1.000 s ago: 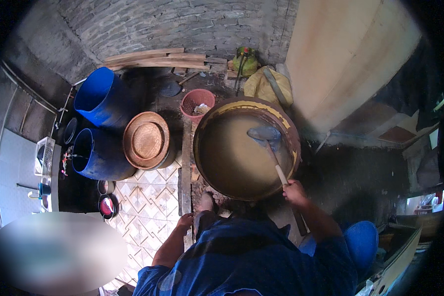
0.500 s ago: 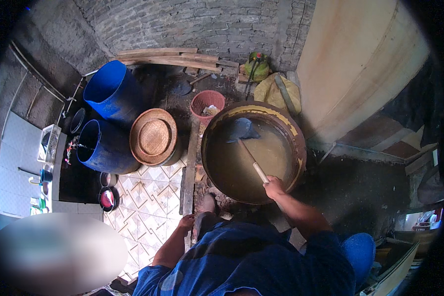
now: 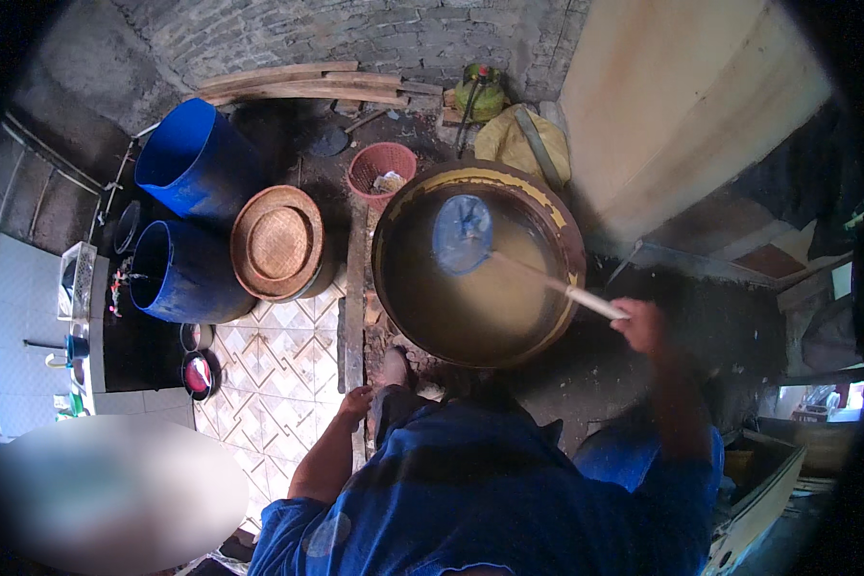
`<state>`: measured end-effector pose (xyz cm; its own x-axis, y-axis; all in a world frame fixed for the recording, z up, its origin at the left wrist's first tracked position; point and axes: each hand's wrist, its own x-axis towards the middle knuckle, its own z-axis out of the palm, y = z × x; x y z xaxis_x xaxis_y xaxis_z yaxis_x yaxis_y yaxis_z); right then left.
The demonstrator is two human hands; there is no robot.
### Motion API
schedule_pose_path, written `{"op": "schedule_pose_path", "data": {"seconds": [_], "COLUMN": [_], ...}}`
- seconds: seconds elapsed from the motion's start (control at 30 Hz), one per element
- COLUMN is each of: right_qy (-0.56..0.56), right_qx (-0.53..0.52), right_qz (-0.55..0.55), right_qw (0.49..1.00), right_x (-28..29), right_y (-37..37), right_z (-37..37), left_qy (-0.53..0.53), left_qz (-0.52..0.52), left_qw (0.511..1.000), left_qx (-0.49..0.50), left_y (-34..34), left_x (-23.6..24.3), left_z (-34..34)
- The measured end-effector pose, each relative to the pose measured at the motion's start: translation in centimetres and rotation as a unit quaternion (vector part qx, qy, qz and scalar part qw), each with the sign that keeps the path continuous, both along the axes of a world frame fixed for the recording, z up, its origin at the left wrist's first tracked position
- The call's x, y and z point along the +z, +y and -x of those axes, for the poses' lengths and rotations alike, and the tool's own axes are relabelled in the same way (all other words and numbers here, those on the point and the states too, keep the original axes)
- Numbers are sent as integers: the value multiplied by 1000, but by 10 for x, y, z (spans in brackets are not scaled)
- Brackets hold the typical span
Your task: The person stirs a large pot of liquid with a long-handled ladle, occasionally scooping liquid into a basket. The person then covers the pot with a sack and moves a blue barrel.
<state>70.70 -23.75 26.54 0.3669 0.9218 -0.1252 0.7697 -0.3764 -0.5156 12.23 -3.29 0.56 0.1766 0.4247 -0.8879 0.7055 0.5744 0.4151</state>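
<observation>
A large round vat (image 3: 574,252) with a brown, yellow-flaked rim holds cloudy yellowish liquid. Over its left half lies a blue mesh hand net (image 3: 458,252), with a small pale glint near its middle. The net's long, pale wooden handle reaches across the vat's right rim. At the handle's end, my right hand (image 3: 636,326) is wrapped around it, out past the rim. My left hand (image 3: 357,399) hangs beside my left knee; it looks empty, with its fingers loosely stretched. Whether it touches the trouser leg is hard to tell.
Two blue barrels (image 3: 197,278) and stacked woven trays (image 3: 278,242) stand to the left. Behind the vat are a red basket (image 3: 382,170), a yellow sack (image 3: 509,144) and a green gas cylinder (image 3: 480,94). A low ledge (image 3: 353,317) edges the tiled floor.
My right hand has swung right and upward, past the vat's rim, drawing the handle along. The net, earlier slumped and partly under the liquid, now shows as a full oval. My left hand stays low.
</observation>
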Motion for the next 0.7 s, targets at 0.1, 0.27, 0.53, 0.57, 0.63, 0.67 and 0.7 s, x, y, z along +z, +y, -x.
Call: {"op": "schedule_pose_path", "data": {"seconds": [0.1, 0.27, 0.53, 0.57, 0.63, 0.67, 0.7], "right_qy": [-64, -244, -227, -211, -188, -159, -139], "right_qx": [-16, 0, 33, 37, 50, 63, 77], "right_qz": [-5, 132, 316, 312, 307, 282, 261], "right_qw": [998, 961, 920, 926, 932, 944, 952], "right_x": [14, 25, 30, 28, 22, 17, 11], "right_y": [-9, -15, -23, -27, -34, -38, -42], "right_z": [-34, -67, -56, -54, -51, -48, -46], "left_qy": [21, -18, -25, -37, -12, -20, -21], "left_qz": [-2, -5, 18, 11, 16, 17, 18], "left_qw": [1000, 998, 999, 999, 1000, 1000, 999], "left_qx": [-16, -68, 17, 12, 6, 17, 24], "left_y": [6, 5, -5, -5, -4, -4, -4], "left_x": [-7, -14, -8, -7, -7, -6, -4], "left_z": [-1, 12, 7, 6, 3, 1, -1]}}
